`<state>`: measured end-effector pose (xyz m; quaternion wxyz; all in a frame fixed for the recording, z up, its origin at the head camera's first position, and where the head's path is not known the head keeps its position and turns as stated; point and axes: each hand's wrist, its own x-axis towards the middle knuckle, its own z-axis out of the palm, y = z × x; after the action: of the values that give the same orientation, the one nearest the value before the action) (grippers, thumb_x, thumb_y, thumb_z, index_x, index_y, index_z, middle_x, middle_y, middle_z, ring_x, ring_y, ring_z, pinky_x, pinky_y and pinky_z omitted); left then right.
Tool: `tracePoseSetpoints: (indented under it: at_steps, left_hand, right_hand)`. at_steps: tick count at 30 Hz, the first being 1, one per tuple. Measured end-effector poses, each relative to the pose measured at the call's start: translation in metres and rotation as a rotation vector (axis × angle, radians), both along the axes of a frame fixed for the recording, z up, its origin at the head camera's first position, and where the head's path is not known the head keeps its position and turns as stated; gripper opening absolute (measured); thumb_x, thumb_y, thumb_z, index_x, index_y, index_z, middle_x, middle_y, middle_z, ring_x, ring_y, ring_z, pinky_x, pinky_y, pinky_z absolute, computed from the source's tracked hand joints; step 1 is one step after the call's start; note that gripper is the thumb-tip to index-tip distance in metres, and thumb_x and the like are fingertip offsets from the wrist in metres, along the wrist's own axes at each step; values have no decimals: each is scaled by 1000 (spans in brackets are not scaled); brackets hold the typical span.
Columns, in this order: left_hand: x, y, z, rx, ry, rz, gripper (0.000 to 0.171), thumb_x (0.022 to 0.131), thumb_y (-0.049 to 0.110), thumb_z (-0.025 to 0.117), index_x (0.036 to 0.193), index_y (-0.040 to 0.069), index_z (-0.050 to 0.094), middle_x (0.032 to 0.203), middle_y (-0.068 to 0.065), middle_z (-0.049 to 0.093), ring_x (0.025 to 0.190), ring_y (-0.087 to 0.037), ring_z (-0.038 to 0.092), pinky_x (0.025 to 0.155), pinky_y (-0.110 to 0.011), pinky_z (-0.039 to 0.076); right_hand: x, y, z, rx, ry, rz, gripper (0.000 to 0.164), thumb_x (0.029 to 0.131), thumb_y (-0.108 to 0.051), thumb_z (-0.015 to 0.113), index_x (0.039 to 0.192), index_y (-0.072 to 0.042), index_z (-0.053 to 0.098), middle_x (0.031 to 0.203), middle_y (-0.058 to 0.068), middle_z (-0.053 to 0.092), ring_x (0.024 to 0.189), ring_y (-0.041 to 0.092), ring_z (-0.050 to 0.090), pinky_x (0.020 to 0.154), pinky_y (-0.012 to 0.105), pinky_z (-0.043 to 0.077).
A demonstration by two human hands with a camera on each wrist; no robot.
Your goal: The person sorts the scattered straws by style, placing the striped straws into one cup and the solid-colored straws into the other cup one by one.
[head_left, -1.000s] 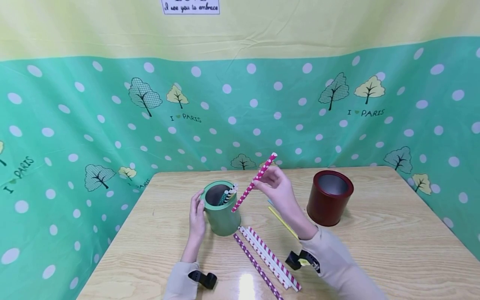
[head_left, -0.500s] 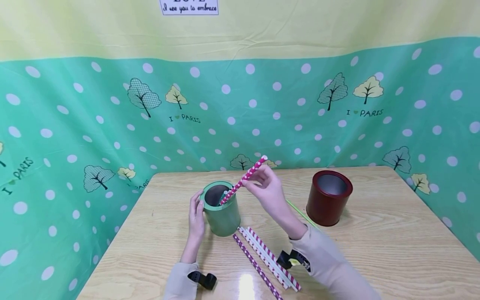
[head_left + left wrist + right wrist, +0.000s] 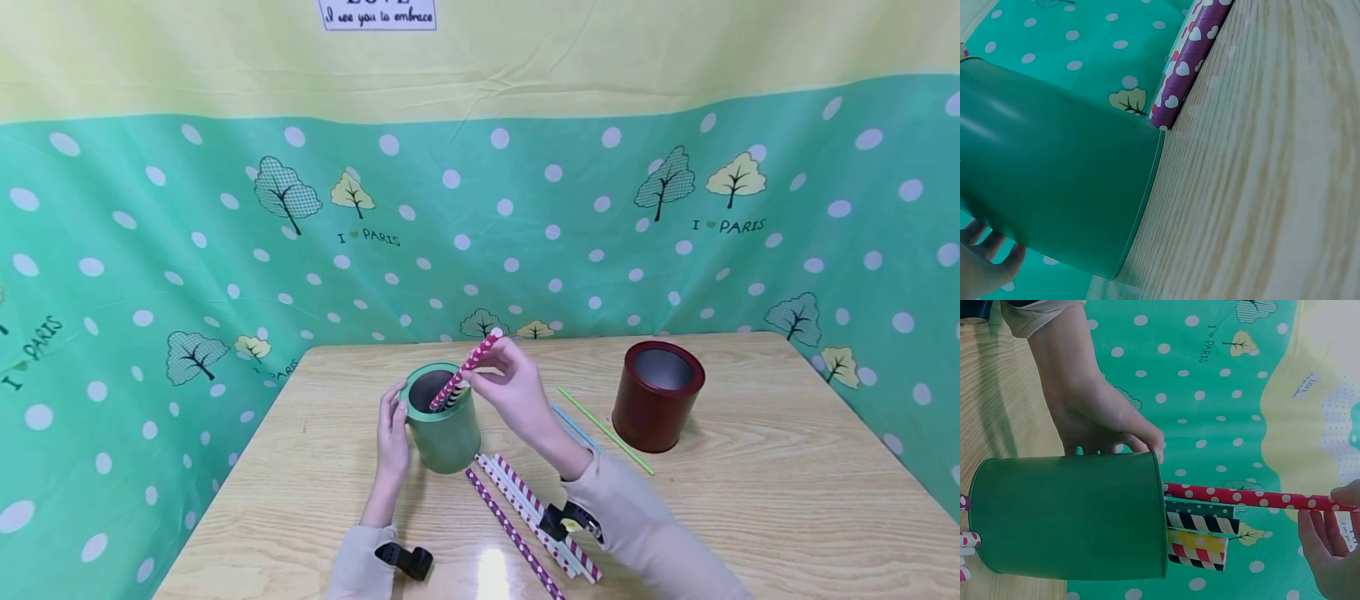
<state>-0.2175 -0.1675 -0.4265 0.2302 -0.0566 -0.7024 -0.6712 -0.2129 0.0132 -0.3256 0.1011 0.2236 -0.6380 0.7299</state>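
My left hand (image 3: 393, 437) holds the green can (image 3: 447, 443) by its left side, fingers and thumb up at the rim. The can stands upright on the table. Between thumb and fingers, my right hand (image 3: 519, 396) pinches a pink paper straw (image 3: 471, 363) with white dots near its upper end. That straw slants down into the can's mouth, its lower end hidden inside. In the right wrist view, several patterned paper straws (image 3: 1200, 522) poke out of the can beside it, dotted green, black striped, yellow and red striped.
A dark red can (image 3: 651, 417) stands at the right, its inside showing grey. Beside it lie a thin green straw (image 3: 600, 427) and a blue one (image 3: 573, 425). In front of the green can lie a purple straw (image 3: 510, 527) and several white-and-pink straws (image 3: 528, 508).
My right hand has moved left and down, bringing the pink straw from beside the green can into its mouth. The green and blue straws are now less covered by the arm. My left hand stays put.
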Motion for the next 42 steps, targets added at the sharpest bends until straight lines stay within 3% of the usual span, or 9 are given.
tracePoseSetpoints:
  at_steps: [17, 23, 26, 29, 36, 42]
  left_hand:
    - [2, -1, 1, -5, -26, 2, 35, 95, 7, 31, 127, -4, 36, 121, -24, 45, 107, -25, 43, 81, -19, 33]
    - [2, 1, 2, -1, -16, 7, 34, 95, 6, 30, 126, -5, 36, 123, -25, 44, 103, -4, 45, 84, -19, 33]
    - [2, 1, 2, -4, -10, 7, 34, 95, 5, 30, 126, -6, 35, 122, -27, 44, 102, 0, 44, 86, -19, 32]
    - [0, 0, -1, 4, -5, 3, 34, 94, 5, 30, 126, -6, 35, 121, -27, 45, 102, -4, 45, 85, -19, 32]
    - [-14, -8, -23, -11, 59, -2, 36, 95, 14, 32, 127, -3, 37, 124, -23, 44, 105, -7, 45, 84, -19, 34]
    - [-18, -8, -29, -1, 188, -10, 39, 93, 25, 37, 124, 1, 43, 118, -13, 52, 102, -12, 47, 79, -23, 34]
  right_hand:
    - [-1, -10, -10, 39, 29, 23, 24, 73, 11, 62, 95, 8, 53, 93, 21, 56, 87, 24, 56, 76, 29, 49]
    - [1, -5, -13, 57, -2, 41, 26, 75, 10, 61, 99, 8, 53, 95, 24, 56, 90, 28, 55, 78, 29, 47]
    - [1, 1, -17, 86, -21, 38, 26, 75, 8, 62, 100, 6, 54, 96, 22, 57, 90, 28, 56, 79, 31, 47]
    - [0, 8, -23, 145, -33, 47, 24, 76, 5, 62, 99, 6, 54, 97, 21, 58, 90, 26, 56, 80, 33, 47]
    - [2, 25, -33, 364, -85, 129, 23, 80, 1, 59, 101, 7, 55, 95, 19, 59, 90, 27, 57, 78, 29, 47]
    - [-4, 37, -53, 523, -71, 186, 20, 81, -3, 60, 99, 4, 58, 94, 14, 60, 86, 23, 57, 75, 28, 47]
